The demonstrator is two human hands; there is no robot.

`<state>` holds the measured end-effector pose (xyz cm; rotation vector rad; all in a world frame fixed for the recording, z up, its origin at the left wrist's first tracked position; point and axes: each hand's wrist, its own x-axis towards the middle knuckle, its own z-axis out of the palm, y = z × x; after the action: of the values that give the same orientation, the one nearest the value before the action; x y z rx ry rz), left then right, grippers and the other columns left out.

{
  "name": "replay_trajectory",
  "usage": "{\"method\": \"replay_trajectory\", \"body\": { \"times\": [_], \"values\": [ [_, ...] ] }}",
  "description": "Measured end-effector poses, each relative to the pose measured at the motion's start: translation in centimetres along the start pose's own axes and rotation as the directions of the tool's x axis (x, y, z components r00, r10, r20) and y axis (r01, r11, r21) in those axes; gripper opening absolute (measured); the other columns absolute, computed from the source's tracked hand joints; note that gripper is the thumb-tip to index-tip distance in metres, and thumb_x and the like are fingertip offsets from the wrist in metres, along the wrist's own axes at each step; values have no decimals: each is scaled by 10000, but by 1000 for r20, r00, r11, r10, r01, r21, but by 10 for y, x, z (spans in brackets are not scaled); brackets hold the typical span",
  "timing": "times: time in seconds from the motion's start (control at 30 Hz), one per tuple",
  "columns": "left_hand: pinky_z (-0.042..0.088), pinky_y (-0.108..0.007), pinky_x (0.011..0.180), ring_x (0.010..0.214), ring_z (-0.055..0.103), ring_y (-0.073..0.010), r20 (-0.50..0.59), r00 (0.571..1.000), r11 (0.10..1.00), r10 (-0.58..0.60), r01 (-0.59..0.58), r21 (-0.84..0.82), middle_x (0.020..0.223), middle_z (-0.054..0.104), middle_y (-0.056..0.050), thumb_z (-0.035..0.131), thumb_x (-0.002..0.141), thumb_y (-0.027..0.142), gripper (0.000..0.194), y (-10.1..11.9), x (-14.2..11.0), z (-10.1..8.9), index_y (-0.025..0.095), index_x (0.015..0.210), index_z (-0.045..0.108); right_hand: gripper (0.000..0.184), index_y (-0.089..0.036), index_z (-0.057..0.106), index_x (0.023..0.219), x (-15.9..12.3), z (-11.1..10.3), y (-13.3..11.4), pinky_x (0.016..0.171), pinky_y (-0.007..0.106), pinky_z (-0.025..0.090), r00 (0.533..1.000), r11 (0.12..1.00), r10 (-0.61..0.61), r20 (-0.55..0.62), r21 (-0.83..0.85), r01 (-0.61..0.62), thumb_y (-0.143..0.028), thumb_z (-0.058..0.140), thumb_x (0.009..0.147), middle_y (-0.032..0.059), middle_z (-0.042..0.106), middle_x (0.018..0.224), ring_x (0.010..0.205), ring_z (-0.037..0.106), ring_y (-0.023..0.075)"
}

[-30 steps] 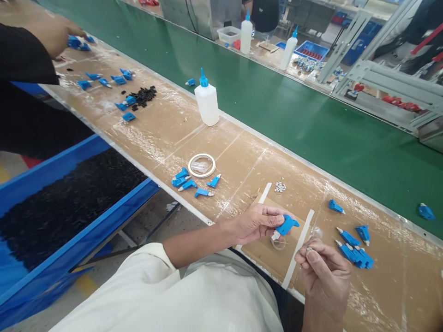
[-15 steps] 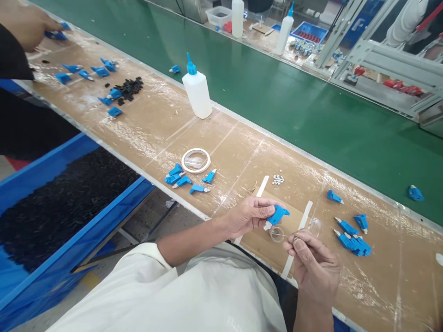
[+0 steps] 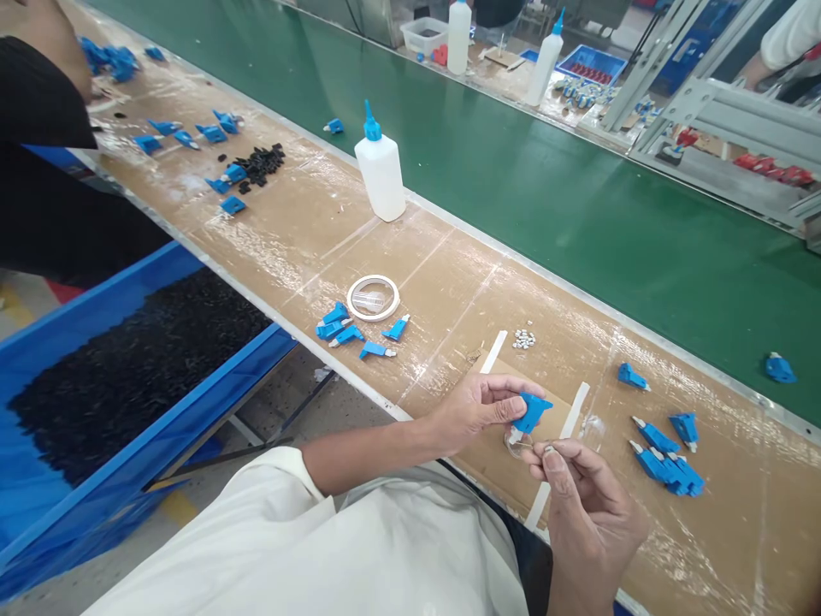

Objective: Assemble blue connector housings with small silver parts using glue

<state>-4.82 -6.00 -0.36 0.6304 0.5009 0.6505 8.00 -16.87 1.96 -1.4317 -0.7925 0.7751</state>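
Left hand (image 3: 478,415) pinches one blue part (image 3: 529,414) between thumb and fingers, over the bench by the front edge (image 3: 359,381), pale end pointing down; right hand (image 3: 583,505) has thumb and index fingertips pressed together on a thin stick (image 3: 524,445), tip at the part's pale end, contact can't be told; clear dish (image 3: 515,447) just below, partly hidden; 2 pale strips (image 3: 575,411) on the board, one either side of the held part; blue-sided bin (image 3: 160,429) of black pieces (image 3: 128,368) below bench edge, left; 5 blue pieces (image 3: 375,350) beside 1 tape roll (image 3: 373,297), label inside it too small to read; bare brown bench surface (image 3: 442,299) runs from roll to the heap of small white bits (image 3: 524,340), too tiny to count; right side, 3 single blue pieces (image 3: 633,376) plus a tight cluster (image 3: 670,472), count unclear; 1 bottle (image 3: 381,180) upright near the far edge; beyond, black pile (image 3: 260,165), 3 blue pieces next to it, 5 more farther left; co-worker's hand (image 3: 55,38) near another blue heap (image 3: 115,62); green belt (image 3: 481,171) carries 2 blue pieces, well apart; across it, 2 more bottles (image 3: 546,64), 1 blue tray (image 3: 593,62).
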Motion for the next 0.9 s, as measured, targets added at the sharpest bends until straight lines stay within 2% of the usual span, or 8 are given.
{"method": "replay_trajectory", "body": {
  "times": [0.13, 0.3, 0.5, 0.77, 0.9],
  "values": [
    [487, -241, 699, 784, 657, -158, -44, 992, 988, 115, -110, 106, 938, 738, -118, 858, 665, 614, 644, -3, -2, 3, 116, 1063, 770, 108, -181, 751, 890, 0, 7, 1, 654, 302, 614, 999, 1000, -27, -33, -12, 26, -276, 787, 852, 61, 733, 806, 700, 716, 183],
    [515, -259, 776, 893, 694, -191, -21, 985, 977, 169, -165, 134, 1015, 749, -130, 838, 714, 589, 604, -8, -4, 4, 135, 1105, 762, 41, -205, 738, 883, 1, 14, 1, 576, 253, 549, 995, 995, -99, 1, -30, 99, -240, 756, 870, 18, 641, 811, 673, 651, 140],
    [530, -266, 825, 971, 700, -203, -5, 984, 975, 176, -173, 139, 1091, 747, -139, 829, 745, 559, 588, -11, -5, 2, 143, 1154, 754, 25, -207, 734, 894, -1, 15, 5, 573, 252, 537, 990, 989, -141, -1, -53, 141, -197, 747, 875, 25, 625, 845, 686, 631, 134],
    [529, -265, 807, 926, 704, -194, -4, 983, 970, 183, -180, 164, 1075, 752, -141, 811, 749, 590, 620, -12, -4, 1, 138, 1169, 748, 60, -227, 751, 907, -1, 13, 9, 623, 276, 530, 978, 968, -207, -6, -145, 204, -191, 759, 860, 18, 644, 849, 725, 621, 148],
    [528, -254, 787, 915, 708, -189, 1, 977, 948, 215, -209, 242, 1084, 757, -144, 783, 790, 575, 593, -11, -5, 0, 137, 1188, 747, 68, -224, 739, 905, -1, 13, 10, 630, 276, 527, 967, 946, -255, -2, -210, 249, -180, 761, 857, 27, 647, 842, 775, 620, 163]
  ]
}}
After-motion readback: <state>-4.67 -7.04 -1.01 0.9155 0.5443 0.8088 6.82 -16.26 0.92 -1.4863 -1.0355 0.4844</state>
